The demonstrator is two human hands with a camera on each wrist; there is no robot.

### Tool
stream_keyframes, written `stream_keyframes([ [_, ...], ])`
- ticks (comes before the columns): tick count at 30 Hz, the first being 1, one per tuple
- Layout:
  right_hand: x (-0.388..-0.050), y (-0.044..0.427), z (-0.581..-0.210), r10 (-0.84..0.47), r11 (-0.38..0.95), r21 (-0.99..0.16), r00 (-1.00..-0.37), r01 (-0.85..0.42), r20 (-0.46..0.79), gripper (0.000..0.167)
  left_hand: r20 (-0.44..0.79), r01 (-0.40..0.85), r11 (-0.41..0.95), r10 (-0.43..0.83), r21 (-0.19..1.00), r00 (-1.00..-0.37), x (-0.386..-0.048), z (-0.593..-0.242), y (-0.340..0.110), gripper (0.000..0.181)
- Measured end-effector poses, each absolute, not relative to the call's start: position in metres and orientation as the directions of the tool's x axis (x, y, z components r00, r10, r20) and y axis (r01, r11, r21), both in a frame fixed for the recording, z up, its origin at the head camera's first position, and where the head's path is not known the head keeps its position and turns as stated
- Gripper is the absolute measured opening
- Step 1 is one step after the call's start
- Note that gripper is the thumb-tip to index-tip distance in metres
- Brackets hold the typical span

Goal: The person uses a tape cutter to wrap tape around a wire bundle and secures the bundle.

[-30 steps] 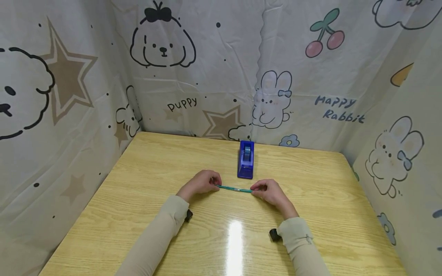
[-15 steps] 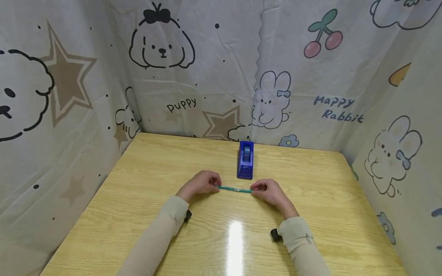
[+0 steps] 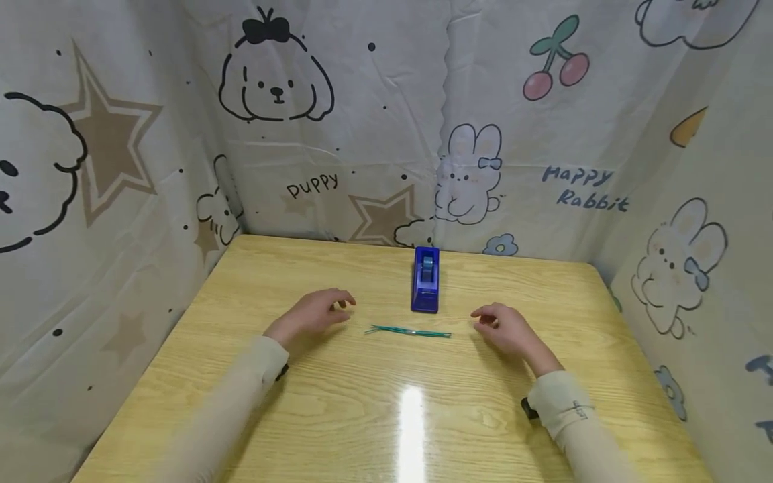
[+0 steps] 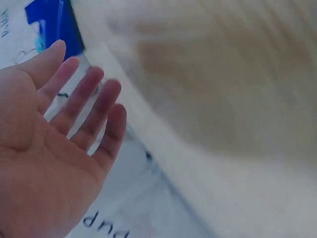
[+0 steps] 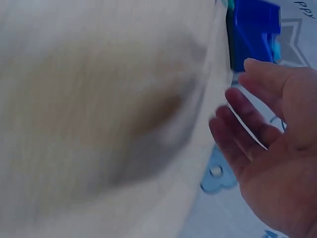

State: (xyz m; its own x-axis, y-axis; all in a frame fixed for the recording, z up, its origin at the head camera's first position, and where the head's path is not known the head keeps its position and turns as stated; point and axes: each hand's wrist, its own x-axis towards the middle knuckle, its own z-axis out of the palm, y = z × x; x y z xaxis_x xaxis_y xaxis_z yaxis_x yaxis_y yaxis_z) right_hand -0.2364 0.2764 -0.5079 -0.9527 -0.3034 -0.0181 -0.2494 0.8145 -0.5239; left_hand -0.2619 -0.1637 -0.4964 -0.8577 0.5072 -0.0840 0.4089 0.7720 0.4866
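Observation:
A thin bundle of green strands (image 3: pixel 431 333), possibly wires or cords, lies on the wooden table, with a pale, shiny band around its middle. Its left end splays into loose strands. My left hand (image 3: pixel 313 312) hovers to the left of the bundle, fingers loosely bent and holding nothing. To the right, my right hand (image 3: pixel 508 329) is also off the bundle and grips nothing. Both palms and relaxed fingers show in the wrist views. Behind the bundle stands a blue tape dispenser (image 3: pixel 425 298) with a roll in it, touched by neither hand.
The wooden table (image 3: pixel 338 416) meets a printed cloth curtain (image 3: pixel 386 134) at the back and on both sides. A bright light reflection streaks its front middle.
Both hands have let go of the ends of the green bundle and moved apart, left hand leftward, right hand rightward. The bundle stays on the table. The head view has shifted slightly.

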Motion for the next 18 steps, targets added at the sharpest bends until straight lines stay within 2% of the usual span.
stream_keyframes([
  [3,-0.235,0.292,-0.493,-0.319,0.854,-0.424,-0.947,-0.303,0.035,0.04,-0.112,0.433,0.835,0.493,0.34,-0.863,-0.264,-0.48,-0.191,0.049],
  [6,-0.234,0.305,-0.477,-0.312,0.898,-0.297,-0.946,-0.325,0.094,0.051,-0.09,0.456,0.876,0.473,0.161,-0.877,-0.267,-0.463,-0.217,0.062],
  [10,-0.235,0.32,-0.462,-0.326,0.925,-0.131,-0.922,-0.357,0.208,0.061,0.025,0.44,0.897,0.441,-0.046,-0.897,-0.271,-0.444,-0.246,0.073],
  [14,-0.239,0.333,-0.455,-0.356,0.924,-0.014,-0.873,-0.382,0.332,0.069,0.146,0.399,0.905,0.419,-0.149,-0.896,-0.275,-0.432,-0.265,0.075],
  [18,-0.242,0.341,-0.447,-0.369,0.922,0.056,-0.83,-0.382,0.418,0.078,0.221,0.368,0.902,0.415,-0.227,-0.883,-0.276,-0.427,-0.28,0.078],
])
